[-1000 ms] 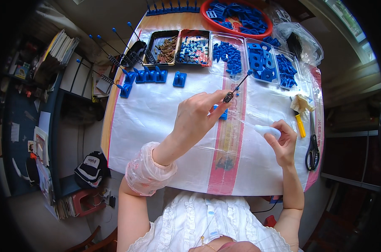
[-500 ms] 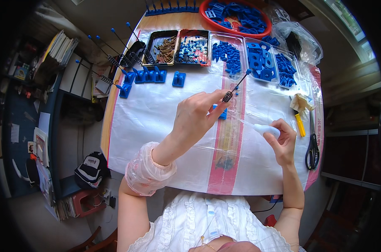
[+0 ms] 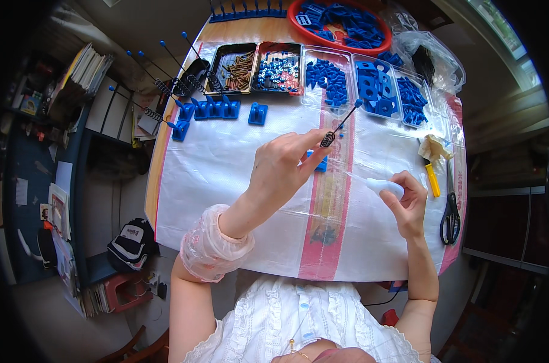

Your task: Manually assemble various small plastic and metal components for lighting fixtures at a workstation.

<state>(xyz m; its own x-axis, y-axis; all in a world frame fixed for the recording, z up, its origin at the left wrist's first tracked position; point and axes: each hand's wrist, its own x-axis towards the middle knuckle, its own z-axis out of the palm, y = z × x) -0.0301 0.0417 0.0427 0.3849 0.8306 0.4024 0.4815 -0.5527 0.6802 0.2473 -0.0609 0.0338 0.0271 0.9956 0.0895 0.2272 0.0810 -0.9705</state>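
Between the thumb and fingers of my left hand (image 3: pixel 280 162) is a black coil spring (image 3: pixel 328 140) with a thin rod ending in a blue tip, slanting up to the right. Just beneath those fingers lies a blue plastic base (image 3: pixel 320 163), partly hidden by the hand. My right hand (image 3: pixel 410 202) is closed around a small white squeeze bottle (image 3: pixel 386 187), its thin nozzle directed left toward the blue base. Further left stand several blue bases (image 3: pixel 214 109), some with spring rods (image 3: pixel 156 112) rising from them. A single blue base (image 3: pixel 257 114) sits apart from that row.
Along the back are a tray of screws (image 3: pixel 241 71), a tray of nuts (image 3: pixel 279 71), and clear boxes of blue parts (image 3: pixel 328 81). Behind them is a red basin (image 3: pixel 380 45). A yellow-handled cutter (image 3: pixel 432 180) and black scissors (image 3: pixel 450 221) lie on the right.
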